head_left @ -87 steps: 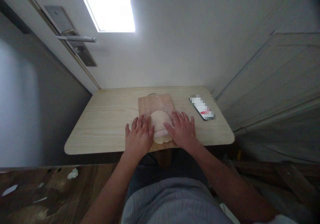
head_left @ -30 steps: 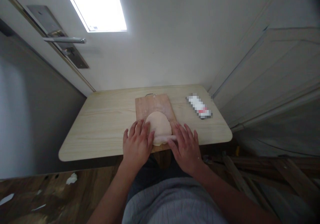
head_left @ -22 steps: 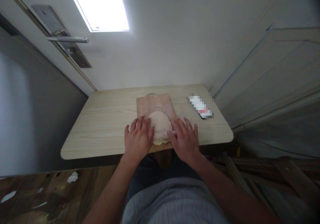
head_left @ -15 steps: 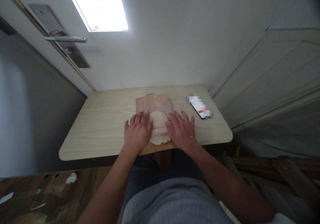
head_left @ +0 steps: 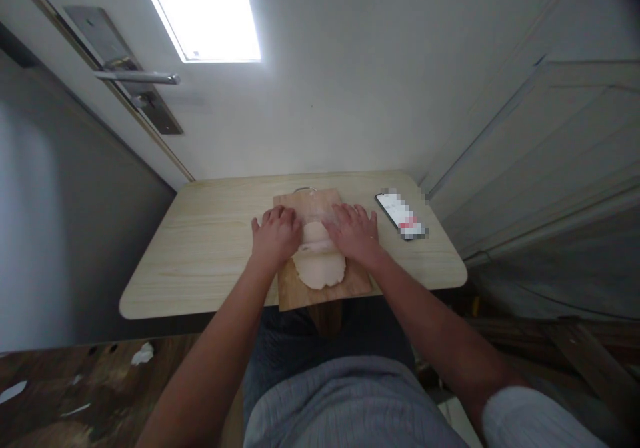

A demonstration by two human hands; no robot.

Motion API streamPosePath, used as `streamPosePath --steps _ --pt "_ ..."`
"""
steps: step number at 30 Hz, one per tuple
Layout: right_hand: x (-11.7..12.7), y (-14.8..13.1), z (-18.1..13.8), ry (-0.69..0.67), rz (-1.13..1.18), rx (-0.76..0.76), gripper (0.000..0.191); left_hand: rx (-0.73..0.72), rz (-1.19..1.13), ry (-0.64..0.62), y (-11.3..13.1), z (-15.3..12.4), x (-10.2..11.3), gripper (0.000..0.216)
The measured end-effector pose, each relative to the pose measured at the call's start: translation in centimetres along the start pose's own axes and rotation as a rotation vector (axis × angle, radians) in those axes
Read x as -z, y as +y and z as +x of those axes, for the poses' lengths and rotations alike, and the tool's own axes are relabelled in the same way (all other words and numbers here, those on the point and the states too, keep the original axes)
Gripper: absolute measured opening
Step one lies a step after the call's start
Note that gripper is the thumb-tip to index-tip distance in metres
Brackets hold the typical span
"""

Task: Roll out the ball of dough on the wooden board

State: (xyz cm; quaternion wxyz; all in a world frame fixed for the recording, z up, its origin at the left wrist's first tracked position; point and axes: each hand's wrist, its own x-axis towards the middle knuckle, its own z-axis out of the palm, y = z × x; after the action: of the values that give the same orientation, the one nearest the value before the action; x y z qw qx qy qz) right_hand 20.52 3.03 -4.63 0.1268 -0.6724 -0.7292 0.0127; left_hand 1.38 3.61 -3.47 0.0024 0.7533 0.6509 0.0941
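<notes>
A pale rolling pin lies across a flattened round of dough on a wooden cutting board. My left hand rests palm down over the pin's left end, its fingers spread forward. Over the right end lies my right hand, also palm down with fingers stretched out. Both hands hide the ends of the pin. Some dough shows beyond the pin, while the larger part spreads on the near side with an uneven edge.
The board sits on a light wood-grain table with rounded corners. To the right lies a phone, partly blurred out. A white door with a metal handle rises behind the table. Scraps of paper lie on the floor at the left.
Both hands have moved forward, away from my body, and the rolling pin has rolled with them over the dough. More of the dough's near part and of the board now shows.
</notes>
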Motion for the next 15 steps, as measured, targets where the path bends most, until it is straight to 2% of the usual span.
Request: streamPosePath --steps 6,11,15 --pt "-0.4 0.0 0.7 0.011 -0.015 0.005 0.054 0.031 0.01 0.003 0.1 0.5 0.0 0.041" --pt "-0.2 0.1 -0.9 0.006 -0.011 0.02 0.054 -0.008 0.027 0.024 0.7 -1.7 0.6 0.044" --pt "0.0 0.2 -3.1 0.042 -0.004 0.035 0.053 0.018 0.016 0.075 1.4 -3.8 0.5 0.045"
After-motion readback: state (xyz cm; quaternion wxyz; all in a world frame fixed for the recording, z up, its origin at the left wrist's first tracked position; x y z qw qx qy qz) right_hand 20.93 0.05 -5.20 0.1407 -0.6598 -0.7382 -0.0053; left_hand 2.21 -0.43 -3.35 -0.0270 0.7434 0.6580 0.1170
